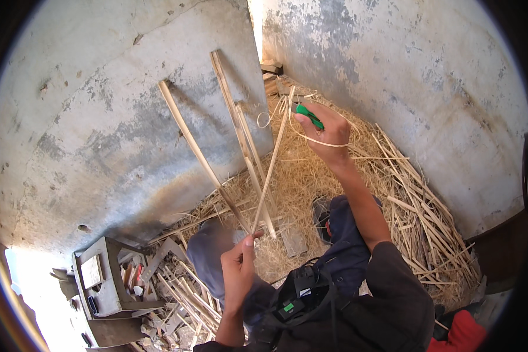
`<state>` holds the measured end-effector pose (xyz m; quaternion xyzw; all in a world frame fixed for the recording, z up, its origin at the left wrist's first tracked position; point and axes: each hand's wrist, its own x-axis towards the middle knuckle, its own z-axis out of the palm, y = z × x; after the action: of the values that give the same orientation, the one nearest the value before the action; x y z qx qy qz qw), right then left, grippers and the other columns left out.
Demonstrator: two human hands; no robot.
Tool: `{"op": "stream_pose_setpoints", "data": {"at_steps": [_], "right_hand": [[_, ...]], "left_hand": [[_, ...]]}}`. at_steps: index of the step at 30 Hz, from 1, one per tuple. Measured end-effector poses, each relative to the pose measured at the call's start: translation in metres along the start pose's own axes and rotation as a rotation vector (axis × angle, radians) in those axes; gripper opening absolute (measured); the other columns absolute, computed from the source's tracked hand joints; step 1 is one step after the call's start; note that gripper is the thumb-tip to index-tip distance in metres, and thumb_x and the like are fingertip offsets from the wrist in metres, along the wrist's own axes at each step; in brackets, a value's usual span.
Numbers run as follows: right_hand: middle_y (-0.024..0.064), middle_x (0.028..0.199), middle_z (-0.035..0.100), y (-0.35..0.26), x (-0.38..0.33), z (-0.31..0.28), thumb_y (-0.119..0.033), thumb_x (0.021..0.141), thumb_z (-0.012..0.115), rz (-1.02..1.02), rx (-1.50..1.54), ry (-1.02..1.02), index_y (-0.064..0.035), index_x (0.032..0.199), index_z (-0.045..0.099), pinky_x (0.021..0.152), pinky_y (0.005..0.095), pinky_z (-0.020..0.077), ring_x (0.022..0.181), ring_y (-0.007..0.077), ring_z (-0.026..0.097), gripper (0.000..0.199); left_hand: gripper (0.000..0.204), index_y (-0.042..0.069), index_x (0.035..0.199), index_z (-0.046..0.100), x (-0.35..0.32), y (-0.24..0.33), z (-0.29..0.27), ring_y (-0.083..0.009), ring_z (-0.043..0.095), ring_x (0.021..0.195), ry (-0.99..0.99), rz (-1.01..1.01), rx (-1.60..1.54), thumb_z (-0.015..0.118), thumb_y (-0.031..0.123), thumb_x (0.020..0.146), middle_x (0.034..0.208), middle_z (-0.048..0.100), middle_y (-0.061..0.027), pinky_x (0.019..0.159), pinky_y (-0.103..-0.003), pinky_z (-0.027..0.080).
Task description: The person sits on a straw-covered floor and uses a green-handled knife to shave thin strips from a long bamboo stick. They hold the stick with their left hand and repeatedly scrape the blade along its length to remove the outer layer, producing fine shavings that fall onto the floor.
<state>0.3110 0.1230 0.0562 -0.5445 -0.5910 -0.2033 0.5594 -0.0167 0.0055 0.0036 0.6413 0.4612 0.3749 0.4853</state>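
Observation:
A long pale strip point(273, 159), bamboo or wood, rises slantwise in front of me. Its lower end is pinched between the thumb and fingers of my left hand point(239, 267). Near the strip's upper end, my right hand point(328, 132) grips a green-handled utility knife point(310, 117). The knife's tip points at the strip; I cannot tell whether the blade touches it. A thin curled shaving point(324, 143) loops across my right hand, and another small curl point(264, 119) hangs left of the strip's top.
Several longer pale sticks point(188, 135) lean on the weathered wall point(117, 117) ahead left. Fine shavings point(299, 170) cover the floor between my legs. A heap of cut strips point(419, 229) lies right. A wooden box-like stand point(108, 276) with odds and ends sits lower left, beside scattered offcuts.

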Motion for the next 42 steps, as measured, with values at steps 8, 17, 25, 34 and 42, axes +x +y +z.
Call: {"op": "stream_pose_setpoints", "data": {"at_steps": [8,17,25,34,42], "right_hand": [[0.0093,0.084,0.076,-0.009,-0.004,0.009,-0.033,0.104,0.078,0.024,0.125,-0.040,-0.0019,0.108,0.080,0.057,0.0310,0.0490,0.062,0.0160,0.065,0.032],[-0.0062,0.070,0.055,0.026,-0.010,0.019,-0.040,0.107,0.073,0.677,1.337,-0.734,-0.0029,0.112,0.075,0.056,0.0297,0.0375,0.060,0.0101,0.047,0.038],[-0.0049,0.072,0.059,-0.020,-0.009,0.008,-0.036,0.099,0.082,0.121,0.376,-0.969,-0.0042,0.092,0.078,0.060,0.0317,0.0421,0.063,0.0103,0.050,0.033],[0.0070,0.108,0.079,-0.024,-0.009,0.006,-0.024,0.101,0.076,0.316,0.567,-0.368,-0.0057,0.129,0.072,0.070,0.0321,0.0486,0.084,0.0131,0.067,0.034],[0.0156,0.090,0.075,-0.027,-0.019,0.018,-0.015,0.103,0.071,0.242,0.392,-0.434,0.0037,0.126,0.067,0.075,0.0366,0.0564,0.082,0.0214,0.076,0.030]], "left_hand": [[0.049,-0.005,0.120,0.079,-0.017,-0.006,0.008,-0.0037,0.032,0.060,0.054,-0.001,0.015,0.049,0.034,0.121,0.065,0.039,0.0078,0.054,-0.028,0.026],[0.044,-0.004,0.124,0.079,-0.017,-0.032,-0.020,-0.0020,0.029,0.063,-0.147,-0.231,-0.397,0.048,0.028,0.121,0.069,0.034,0.0108,0.056,-0.027,0.025],[0.037,-0.004,0.126,0.079,-0.010,-0.027,-0.014,-0.0028,0.043,0.069,0.352,0.034,0.100,0.063,0.027,0.115,0.076,0.056,0.0047,0.059,-0.026,0.032],[0.031,-0.006,0.125,0.077,-0.017,-0.029,-0.007,-0.0047,0.050,0.071,0.338,0.079,0.271,0.069,0.020,0.111,0.084,0.070,-0.0009,0.060,-0.025,0.040],[0.021,-0.005,0.120,0.077,-0.018,-0.037,0.000,-0.0095,0.044,0.063,0.369,0.179,0.234,0.071,0.010,0.107,0.072,0.055,-0.0047,0.056,-0.030,0.036]]}}
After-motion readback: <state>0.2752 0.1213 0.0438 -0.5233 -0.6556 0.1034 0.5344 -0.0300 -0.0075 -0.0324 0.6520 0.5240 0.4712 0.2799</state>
